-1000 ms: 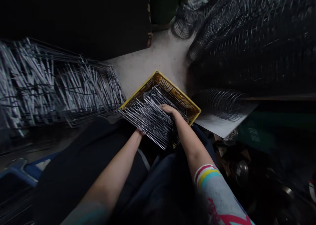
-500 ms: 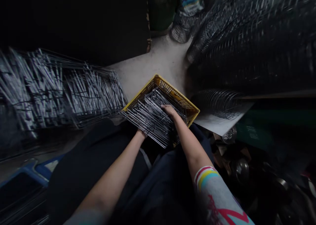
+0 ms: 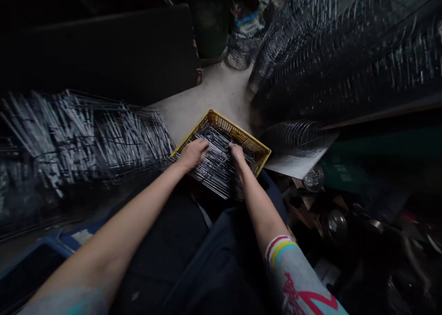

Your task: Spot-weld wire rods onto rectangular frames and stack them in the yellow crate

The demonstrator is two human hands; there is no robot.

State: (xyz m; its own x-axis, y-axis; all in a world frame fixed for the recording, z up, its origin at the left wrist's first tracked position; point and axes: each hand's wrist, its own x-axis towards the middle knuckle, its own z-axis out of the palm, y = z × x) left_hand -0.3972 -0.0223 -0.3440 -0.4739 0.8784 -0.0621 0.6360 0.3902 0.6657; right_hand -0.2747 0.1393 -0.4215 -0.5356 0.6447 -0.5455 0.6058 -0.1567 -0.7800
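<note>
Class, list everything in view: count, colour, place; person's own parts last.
Crate: one, yellow, centre
Wire pieces: many, silver, in crate
Wire pile: one, silver, left
Ringed wirework: many, dark silver, right
Pale surface: one, greyish, behind crate
Panel: one, black, upper left
Packaging: some, multicoloured, top
Container: one, blue, lower left
Green objects: two, dark, top and right
Clutter: uncountable, dark, lower right
Trousers: one pair, dark, bottom
Sleeves: two, patterned grey, bottom
Left hand: one, bare, on wire pieces
Right hand: one, bare, on wire pieces
</note>
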